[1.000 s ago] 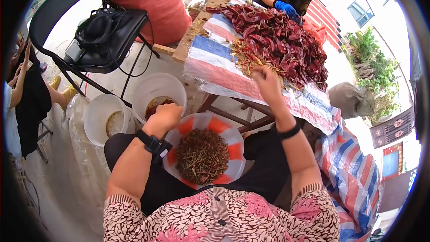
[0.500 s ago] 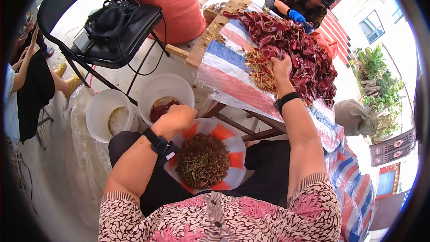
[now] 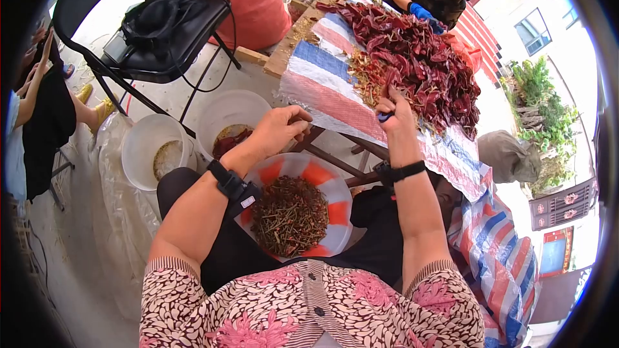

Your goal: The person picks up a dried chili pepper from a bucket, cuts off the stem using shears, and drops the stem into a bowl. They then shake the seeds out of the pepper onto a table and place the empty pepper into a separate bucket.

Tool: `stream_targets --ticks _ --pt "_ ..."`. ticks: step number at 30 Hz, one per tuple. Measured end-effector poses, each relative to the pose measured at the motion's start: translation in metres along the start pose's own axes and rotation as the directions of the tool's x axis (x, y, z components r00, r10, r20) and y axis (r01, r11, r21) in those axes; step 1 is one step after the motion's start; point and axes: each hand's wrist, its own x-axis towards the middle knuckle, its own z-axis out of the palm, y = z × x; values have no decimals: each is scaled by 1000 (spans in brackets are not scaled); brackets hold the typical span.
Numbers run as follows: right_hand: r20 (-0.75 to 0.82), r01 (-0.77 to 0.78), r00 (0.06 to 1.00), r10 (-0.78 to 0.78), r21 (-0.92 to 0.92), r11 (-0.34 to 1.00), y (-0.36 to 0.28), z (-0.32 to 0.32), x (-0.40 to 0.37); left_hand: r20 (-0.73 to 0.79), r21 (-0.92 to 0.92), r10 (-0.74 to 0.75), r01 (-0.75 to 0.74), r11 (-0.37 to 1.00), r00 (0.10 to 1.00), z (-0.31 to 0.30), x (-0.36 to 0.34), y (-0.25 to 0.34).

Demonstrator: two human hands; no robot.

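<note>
My right hand [image 3: 398,115] is closed at the near edge of the heap, pinching a dried red chili pepper [image 3: 391,78] that points up from the fingers. A small dark blue object [image 3: 385,116] also shows in that palm; its kind is unclear. My left hand [image 3: 281,130] hovers above the bowl's far rim with fingers bent and apart, nothing showing in it. Beneath both wrists, between my legs, an orange-and-white bowl [image 3: 339,213] holds a pile of chili stems [image 3: 290,216]. The dried chili heap [image 3: 419,64] covers much of the table.
Striped woven sheeting [image 3: 322,90] covers the table. Two white buckets stand at left, one [image 3: 258,104] with dark red chilies [image 3: 231,144] inside, the other [image 3: 138,154] beside it. A black chair [image 3: 155,67] carries a bag. Across the table is a person with blue gloves [image 3: 422,14].
My left hand has risen from over the chili bucket and moved right, its fingers loosening. My right hand has drawn back from the heap toward me with a chili pepper.
</note>
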Motion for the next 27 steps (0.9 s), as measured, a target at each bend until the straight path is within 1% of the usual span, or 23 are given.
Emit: stream_targets --ticks 2,3,6,7,10,11,12,13,16,17,20,23,26,27 --pt "59 -38 998 34 61 997 8 0 -14 22 -45 -7 8 999 1000 1 1 1" --pt "98 -22 995 15 68 997 13 -1 -17 32 -61 -20 22 998 999 2 2 -1" --pt "19 87 996 -85 -121 989 24 0 -17 70 -101 -48 55 993 996 8 5 -4" --pt "28 66 998 -63 -123 990 26 2 -20 78 -114 -53 61 992 996 10 6 -3" --pt "210 104 975 -70 -152 983 42 13 -45 88 -179 -20 35 983 996 15 5 8" --pt "269 64 963 -26 -133 989 52 18 -60 17 -173 114 -110 979 993 18 6 9" --pt "302 52 953 -6 -144 988 62 22 -73 -51 -157 243 -248 956 969 22 7 10" --pt "332 40 943 13 -154 987 73 24 -85 -115 -131 366 -379 916 924 25 7 9" --pt "410 12 911 45 -137 990 100 21 -108 -88 -63 425 -431 900 901 22 4 14" --pt "436 6 898 49 -125 992 105 20 -112 -82 -90 416 -422 902 906 22 3 16" --pt "419 -3 906 57 -129 992 113 14 -117 -52 -14 450 -451 892 892 20 0 15" --pt "442 102 897 26 -263 960 111 17 -131 -74 248 631 -598 762 773 16 0 8" --pt "316 158 949 11 -503 850 105 27 -154 -144 43 524 -524 851 839 20 -8 5" --pt "303 176 953 -3 -546 819 102 28 -162 -136 16 492 -495 869 860 19 -12 7"
